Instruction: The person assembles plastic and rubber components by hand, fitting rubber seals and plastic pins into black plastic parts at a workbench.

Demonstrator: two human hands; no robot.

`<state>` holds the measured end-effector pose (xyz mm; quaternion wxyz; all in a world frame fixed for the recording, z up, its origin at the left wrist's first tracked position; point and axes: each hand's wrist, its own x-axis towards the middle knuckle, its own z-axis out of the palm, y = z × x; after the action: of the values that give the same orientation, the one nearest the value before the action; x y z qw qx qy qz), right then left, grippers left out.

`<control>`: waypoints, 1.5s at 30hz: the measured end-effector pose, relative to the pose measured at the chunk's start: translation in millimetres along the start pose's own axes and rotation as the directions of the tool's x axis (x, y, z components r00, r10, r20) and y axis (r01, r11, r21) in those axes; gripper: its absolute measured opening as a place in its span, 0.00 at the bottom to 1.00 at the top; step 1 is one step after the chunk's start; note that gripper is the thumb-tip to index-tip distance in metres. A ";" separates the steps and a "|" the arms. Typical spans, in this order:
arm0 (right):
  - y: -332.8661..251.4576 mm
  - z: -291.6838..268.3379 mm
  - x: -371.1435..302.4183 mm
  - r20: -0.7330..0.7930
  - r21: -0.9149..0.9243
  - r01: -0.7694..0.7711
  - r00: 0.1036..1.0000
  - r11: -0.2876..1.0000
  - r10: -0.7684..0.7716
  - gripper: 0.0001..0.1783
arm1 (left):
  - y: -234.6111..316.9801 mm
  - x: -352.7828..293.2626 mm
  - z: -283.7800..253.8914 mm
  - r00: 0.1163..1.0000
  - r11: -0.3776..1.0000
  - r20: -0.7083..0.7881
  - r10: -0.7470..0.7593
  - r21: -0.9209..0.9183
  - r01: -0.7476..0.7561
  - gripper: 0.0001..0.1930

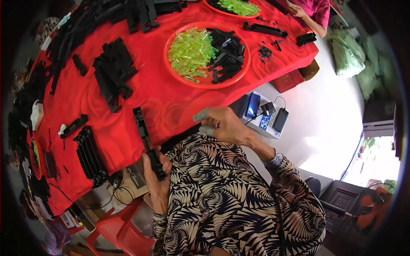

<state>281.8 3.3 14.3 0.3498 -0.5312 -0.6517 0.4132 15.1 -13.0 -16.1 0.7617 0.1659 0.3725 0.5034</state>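
Observation:
My left hand (159,175) is wrapped round the lower end of a long, narrow black plastic part (144,131), whose upper end rests at the edge of the red-covered table. My right hand (226,125) hovers to the right, apart from that part, at the table's near edge. Grey coverings wrap its thumb and forefinger, and its fingers are curled in; whatever they pinch, if anything, is too small to make out. Beyond both hands stands a round red tray (204,85) with clear yellow-green pieces (190,53) on its left side and small black pieces (230,49) on its right.
Black parts lie in a pile (114,70) and a neat row (89,155) on the red cloth (156,91). A white box (267,128) beside the table carries two phones. Another person's hand (297,11) works at the far right. A red chair (117,226) stands lower left.

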 end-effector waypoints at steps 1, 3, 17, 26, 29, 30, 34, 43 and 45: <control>-1.5 -5.6 -1.5 -0.059 0.028 -0.046 0.997 0.999 0.047 0.17 | 0.1 0.8 1.0 1.000 1.000 -0.014 -0.017 -0.007 0.017 0.25; -2.9 -19.2 -5.4 -0.099 0.051 -0.095 0.990 0.994 0.100 0.17 | 3.1 4.3 2.6 0.999 0.998 -0.003 -0.045 -0.053 0.044 0.25; 18.3 -91.3 58.3 -0.365 -0.285 -0.197 0.927 0.938 0.083 0.14 | 4.1 14.0 19.5 0.987 0.974 -0.052 -0.154 -0.176 0.143 0.25; 10.2 -71.9 82.9 -0.309 -0.777 -0.246 0.951 0.580 -0.012 0.10 | 7.4 19.5 13.6 0.986 0.976 -0.060 -0.153 -0.169 0.141 0.25; 9.2 -71.3 87.9 -0.329 -0.795 -0.286 0.944 0.535 0.016 0.11 | 8.6 20.3 11.0 0.984 0.972 -0.049 -0.169 -0.173 0.158 0.26; 6.5 -66.8 89.5 -0.362 -0.802 -0.315 0.932 0.507 0.008 0.11 | 8.6 20.9 9.5 0.984 0.970 -0.047 -0.174 -0.182 0.163 0.26; 2.8 -53.8 87.2 -0.443 -0.797 -0.377 0.896 0.472 -0.032 0.14 | 6.6 19.8 4.5 0.985 0.965 -0.034 -0.168 -0.210 0.157 0.27; -11.5 -43.9 79.5 -0.558 -0.733 -0.520 0.829 0.438 0.050 0.15 | 2.1 18.8 -0.8 0.984 0.946 0.039 -0.176 -0.268 0.180 0.28; -7.8 -56.1 69.5 -0.613 -0.532 -0.389 0.789 0.753 -0.025 0.12 | 3.9 18.6 1.2 0.983 0.948 0.031 -0.179 -0.263 0.181 0.28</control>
<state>315.6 80.2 45.8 0.2887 -0.7814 -0.5529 0.0185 17.4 5.4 -20.3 0.8209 0.0296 0.3130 0.4767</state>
